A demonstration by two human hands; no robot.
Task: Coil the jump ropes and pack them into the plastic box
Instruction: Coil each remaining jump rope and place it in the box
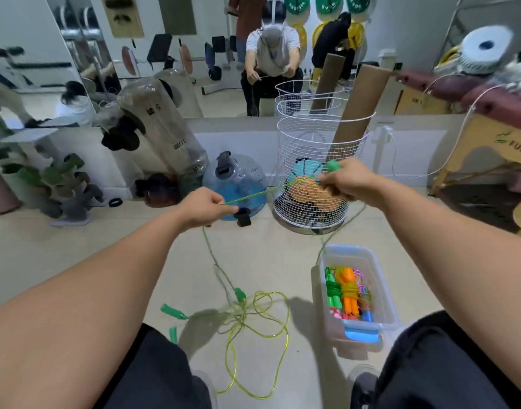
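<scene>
Two bare hands are raised in front of the person, with a taut stretch of green jump rope (271, 191) running between them. The right hand (346, 184) has its fingers curled round a green handle (333, 166), whose end sticks up just above the knuckles; from below that fist the cord drops toward the floor. The left hand (206, 206) pinches the cord between thumb and curled fingers, and from beneath those fingers the rope falls to a loose tangle of yellow-green cord (253, 317) on the floor, well below both hands, where more green handles (172, 311) lie. Below the right hand's fingers and slightly to their right stands the clear plastic box (384, 293), already holding coiled ropes (346, 290) in green, orange and pink. Beyond the right hand's fingertips stands a white wire basket (318, 137), and beyond the left hand's fingertips a blue water jug (238, 184).
</scene>
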